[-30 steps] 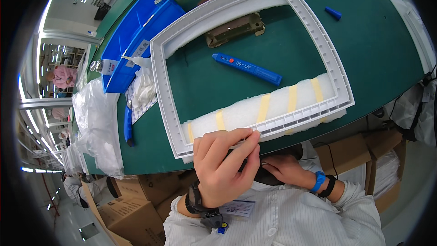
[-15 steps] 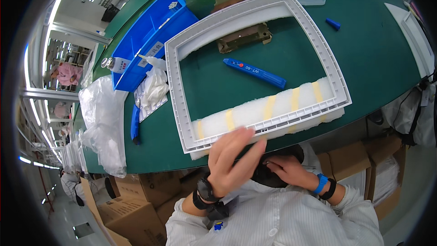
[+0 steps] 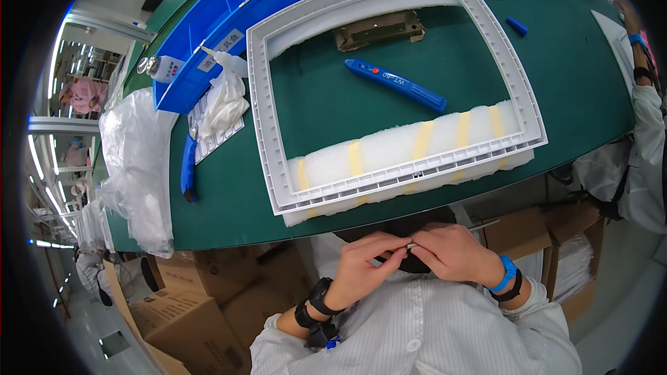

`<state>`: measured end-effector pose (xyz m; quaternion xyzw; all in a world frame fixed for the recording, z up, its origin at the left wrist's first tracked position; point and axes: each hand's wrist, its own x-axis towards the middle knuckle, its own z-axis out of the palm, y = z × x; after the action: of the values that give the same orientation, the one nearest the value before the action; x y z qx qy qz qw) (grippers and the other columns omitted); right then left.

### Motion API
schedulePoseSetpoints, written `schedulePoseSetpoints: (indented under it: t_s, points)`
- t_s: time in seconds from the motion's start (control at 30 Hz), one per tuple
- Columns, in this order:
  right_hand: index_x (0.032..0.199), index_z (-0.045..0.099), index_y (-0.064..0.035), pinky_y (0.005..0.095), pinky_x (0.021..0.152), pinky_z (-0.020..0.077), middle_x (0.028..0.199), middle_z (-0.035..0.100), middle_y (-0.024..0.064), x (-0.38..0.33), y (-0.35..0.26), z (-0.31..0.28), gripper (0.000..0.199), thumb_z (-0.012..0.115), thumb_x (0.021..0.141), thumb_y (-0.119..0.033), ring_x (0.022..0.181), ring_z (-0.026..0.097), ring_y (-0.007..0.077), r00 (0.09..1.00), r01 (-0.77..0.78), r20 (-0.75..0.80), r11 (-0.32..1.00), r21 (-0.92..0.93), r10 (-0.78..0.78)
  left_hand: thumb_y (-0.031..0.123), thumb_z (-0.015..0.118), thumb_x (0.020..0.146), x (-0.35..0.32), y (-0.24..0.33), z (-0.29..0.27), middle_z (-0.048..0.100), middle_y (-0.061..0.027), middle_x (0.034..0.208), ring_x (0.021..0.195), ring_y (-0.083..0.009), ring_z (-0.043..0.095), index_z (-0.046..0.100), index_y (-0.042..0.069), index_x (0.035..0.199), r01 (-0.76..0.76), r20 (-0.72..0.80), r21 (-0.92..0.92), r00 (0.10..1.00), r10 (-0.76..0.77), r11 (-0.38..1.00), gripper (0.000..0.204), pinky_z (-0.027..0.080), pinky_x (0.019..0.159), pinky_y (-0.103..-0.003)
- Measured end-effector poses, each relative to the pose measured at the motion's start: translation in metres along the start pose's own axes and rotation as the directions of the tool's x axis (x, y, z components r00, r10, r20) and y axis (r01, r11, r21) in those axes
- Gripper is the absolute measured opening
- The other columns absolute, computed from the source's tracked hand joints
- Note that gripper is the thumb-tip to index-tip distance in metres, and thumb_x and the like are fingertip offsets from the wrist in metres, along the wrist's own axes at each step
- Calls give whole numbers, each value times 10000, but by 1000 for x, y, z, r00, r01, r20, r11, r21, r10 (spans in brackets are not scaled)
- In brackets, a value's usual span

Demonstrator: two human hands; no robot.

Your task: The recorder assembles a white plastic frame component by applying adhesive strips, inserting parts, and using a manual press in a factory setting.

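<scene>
In front of my body, below the table edge, my left hand and my right hand meet with closed fingertips. Between them is a small silvery piece, too small to identify. Beyond them a light grey rectangular plastic frame lies on the green table. Its near side rests on a white foam roll with yellow tape bands. Inside the frame's opening lies a blue pen-shaped tool with a red button.
At the left are a blue divided bin, a small bottle, a white glove, a blue-handled cutter and clear plastic bags. A blue cap lies right. Another person's arm reaches in at far right. Cardboard boxes stand below.
My left hand has drawn back from the frame's near edge to meet my right hand, and the silvery piece now shows between them. The whole view has shifted slightly.
</scene>
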<state>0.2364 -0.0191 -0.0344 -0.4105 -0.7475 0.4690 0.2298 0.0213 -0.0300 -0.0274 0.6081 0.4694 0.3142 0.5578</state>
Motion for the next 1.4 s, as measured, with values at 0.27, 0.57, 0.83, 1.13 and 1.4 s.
schedulePoseSetpoints:
  t_s: [0.27, 0.57, 0.83, 1.13, 1.4]
  points:
    - [897, 651, -64, 416, 612, 516, 743, 624, 101, -6, 0, 2, 158, 632, 899, -221, 741, 634, 309, 997, 38, 69, 979, -199, -25, 31, 712, 798, 2, -6, 0, 674, -105, 796, 664, -154, 671, 672, -3, 921, 53, 135, 114, 988, -69, 992, 133, 537, 610, -260]
    - [861, 663, -90, 405, 597, 512, 731, 617, 80, -14, 7, 1, 165, 642, 905, -248, 723, 624, 277, 992, 117, 71, 974, -196, -105, -12, 676, 773, 7, -15, 3, 659, -63, 767, 692, -83, 628, 631, -16, 867, 84, 288, 95, 952, -108, 992, 105, 514, 633, -237]
    - [911, 662, -98, 354, 601, 514, 764, 619, 37, -23, 11, 6, 107, 657, 894, -204, 740, 577, 231, 955, 294, 68, 947, -126, -288, -46, 646, 808, -6, -22, 4, 591, -13, 872, 818, -54, 535, 587, -3, 848, 336, 409, -146, 877, -252, 931, 83, 447, 715, -224]
    - [909, 644, -82, 349, 622, 523, 763, 610, 29, -26, 17, 13, 128, 655, 894, -209, 739, 574, 225, 954, 300, 37, 949, -97, -298, 3, 685, 789, -7, -26, 15, 499, 17, 709, 649, -33, 431, 541, 5, 770, 180, 264, -202, 957, -123, 963, 145, 347, 557, -223]
    - [934, 657, -90, 352, 626, 516, 743, 601, 56, -31, 16, 12, 137, 651, 909, -225, 709, 576, 243, 943, 328, 45, 944, 20, -329, -50, 625, 811, -16, -18, 16, 501, -10, 736, 668, -58, 468, 523, -4, 740, 217, 320, -276, 939, -123, 936, 133, 374, 574, -227]
